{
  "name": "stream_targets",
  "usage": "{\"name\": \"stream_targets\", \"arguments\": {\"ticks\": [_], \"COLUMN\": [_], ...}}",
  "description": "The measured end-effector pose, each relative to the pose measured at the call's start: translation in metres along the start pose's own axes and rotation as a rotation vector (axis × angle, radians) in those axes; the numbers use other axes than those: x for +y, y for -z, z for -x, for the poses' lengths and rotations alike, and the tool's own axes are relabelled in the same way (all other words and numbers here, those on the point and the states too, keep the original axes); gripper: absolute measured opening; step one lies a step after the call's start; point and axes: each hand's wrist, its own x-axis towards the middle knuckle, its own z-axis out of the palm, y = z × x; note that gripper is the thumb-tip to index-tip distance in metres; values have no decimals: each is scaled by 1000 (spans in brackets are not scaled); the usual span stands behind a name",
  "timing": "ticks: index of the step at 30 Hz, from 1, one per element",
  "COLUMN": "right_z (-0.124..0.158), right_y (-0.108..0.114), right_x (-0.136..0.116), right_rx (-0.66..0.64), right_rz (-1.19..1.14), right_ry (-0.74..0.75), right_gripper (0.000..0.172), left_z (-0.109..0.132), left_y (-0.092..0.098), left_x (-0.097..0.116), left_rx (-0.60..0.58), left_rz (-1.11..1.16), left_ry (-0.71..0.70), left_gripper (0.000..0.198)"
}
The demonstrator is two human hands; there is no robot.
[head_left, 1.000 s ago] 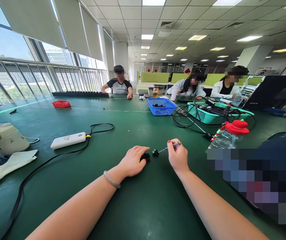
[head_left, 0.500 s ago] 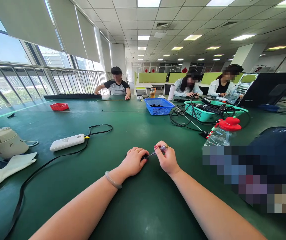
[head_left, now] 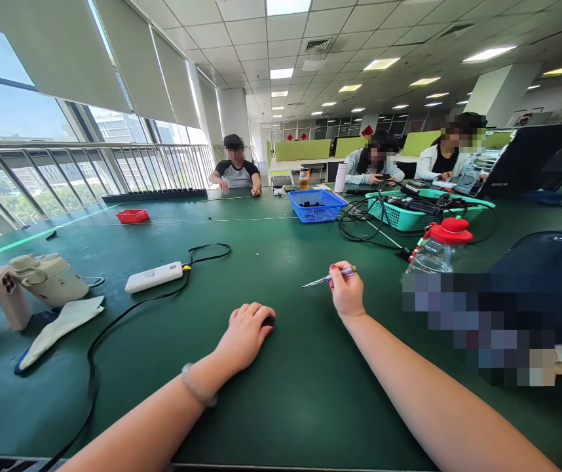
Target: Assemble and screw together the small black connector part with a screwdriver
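Screwdriver [head_left: 324, 279] pinched by right hand [head_left: 348, 294], likely for control; left hand [head_left: 242, 334] curls around black part [head_left: 269, 321], inward from near edge of desk [head_left: 281, 419], probably steadying it.

Around my left wrist [head_left: 211, 379] I wear a smooth, pale grey, rounded bangle [head_left: 193, 388]; my forearms [head_left: 153, 413] are bare, and red polish [head_left: 333, 267] shows on my right hand [head_left: 348, 292].

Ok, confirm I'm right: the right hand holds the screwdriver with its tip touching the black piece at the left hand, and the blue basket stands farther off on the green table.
Not touching: the head view shows the screwdriver, tip included, apart from the black piece at the left hand. The right hand does hold the screwdriver, and the blue basket stands farther off.
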Motion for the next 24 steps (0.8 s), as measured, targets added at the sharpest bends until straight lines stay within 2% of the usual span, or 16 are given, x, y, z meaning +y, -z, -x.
{"name": "stream_targets", "arguments": {"ticks": [2, 4, 9, 12, 14, 17, 19, 22, 24], "right_z": [0, 1, 2, 1, 1, 1, 1, 1, 1], "right_y": [0, 0, -1, -2, -2, -2, -2, -3, -3], "right_x": [-1, -3, -5, -5, -5, -5, -5, -4, -3], "right_rx": [2, -6, -55, -73, -81, -93, -100, -105, -105], "right_rz": [-20, -34, -65, -56, -41, -26, -17, -13, -9], "right_ry": [-27, -44, -53, -53, -50, -46, -43, -49, -51], "right_gripper": [30, 31, 31, 31, 31, 32, 33, 33, 32], "left_z": [16, 25, 26, 25, 24, 25, 26, 29, 30], "left_y": [9, 21, 59, 76, 85, 95, 100, 103, 103], "left_x": [-28, -66, -162, -196, -205, -202, -195, -184, -181], "left_rx": [19, 29, 38, 42, 22, -1, 81, 274, 340], "left_rz": [-32, -92, -222, -257, -252, -235, -251, -250, -221], "left_ry": [52, 152, 422, 512, 573, 657, 678, 652, 633], "left_gripper": [24, 29, 44, 47, 48, 50, 51, 51, 49]}}
